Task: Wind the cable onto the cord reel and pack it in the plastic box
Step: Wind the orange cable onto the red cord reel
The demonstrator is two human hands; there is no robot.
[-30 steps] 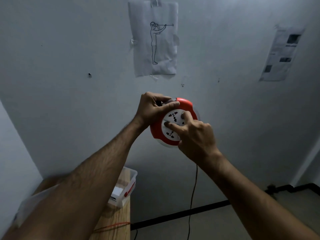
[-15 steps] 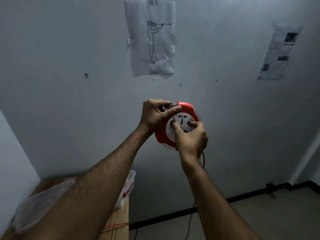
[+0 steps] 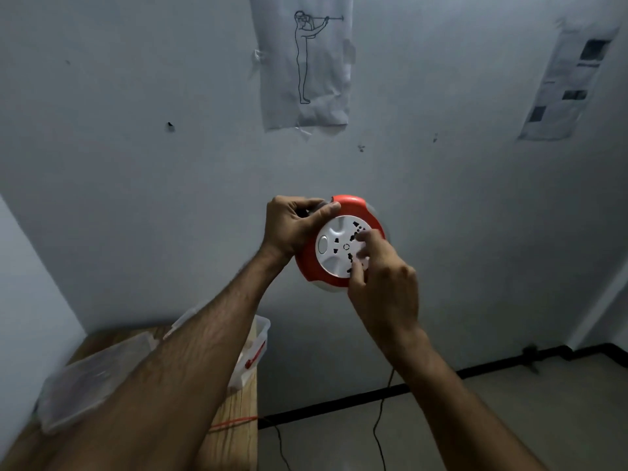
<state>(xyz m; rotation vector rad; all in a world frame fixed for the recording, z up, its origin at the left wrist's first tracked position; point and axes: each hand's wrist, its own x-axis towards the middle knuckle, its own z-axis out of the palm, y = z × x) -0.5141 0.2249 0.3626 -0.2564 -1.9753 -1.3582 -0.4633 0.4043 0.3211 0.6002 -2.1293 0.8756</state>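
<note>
cord reel point(image 3: 334, 244) held up before the wall, red rim, white socket face | left hand point(image 3: 292, 227) still curled tight around its upper-left edge | right hand point(image 3: 382, 283) has slid lower-right, fingertips point(image 3: 365, 237) now loosely spread on the face, baring more of it | cable point(image 3: 379, 423) hangs to the floor | plastic box point(image 3: 258, 338) on wooden table point(image 3: 234, 433) below

**Wooden bench and floor**

A wooden bench point(image 3: 234, 433) stands in the corner against the wall. On it lie a clear plastic box point(image 3: 255, 351) with a red latch and a clear lid point(image 3: 91, 379) beside it. A black cable point(image 3: 377, 433) trails on the pale floor point(image 3: 492, 419).
</note>
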